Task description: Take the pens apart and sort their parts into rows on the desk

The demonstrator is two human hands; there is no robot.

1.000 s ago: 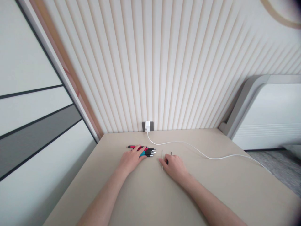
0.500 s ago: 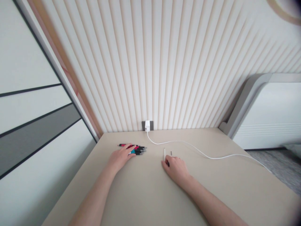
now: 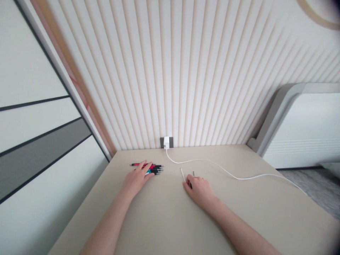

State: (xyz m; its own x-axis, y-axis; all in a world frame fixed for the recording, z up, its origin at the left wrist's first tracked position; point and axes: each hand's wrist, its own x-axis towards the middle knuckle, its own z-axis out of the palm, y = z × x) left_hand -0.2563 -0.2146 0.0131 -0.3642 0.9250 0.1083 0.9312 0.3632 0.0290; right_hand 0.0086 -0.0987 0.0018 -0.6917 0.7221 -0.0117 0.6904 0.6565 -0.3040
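Observation:
My left hand (image 3: 136, 179) lies over a bunch of pens (image 3: 158, 169), fingers outstretched and apart, touching them. The pens have black grips and silver tips pointing right, with red, blue and teal bodies partly hidden under the fingers. One red-and-black pen (image 3: 135, 164) sticks out behind the hand to the left. My right hand (image 3: 198, 188) rests on its side on the table, fingers curled closed. From its thumb side a thin white stick (image 3: 182, 173) juts away from me. Something dark (image 3: 190, 185) shows between thumb and fingers; its kind is hidden. Just behind are small dark pieces (image 3: 193, 173).
A beige table (image 3: 159, 219) meets a ribbed wall (image 3: 170, 71). A white charger (image 3: 166, 142) is plugged into a dark socket, and its white cable (image 3: 220, 167) runs along the back of the table to the right edge. A headboard (image 3: 302, 131) stands at right, a cabinet (image 3: 39, 159) at left.
The far tip of the white stick has swung left, so it now slants. My left hand and the pens have shifted slightly left. The right hand has stayed nearly in place.

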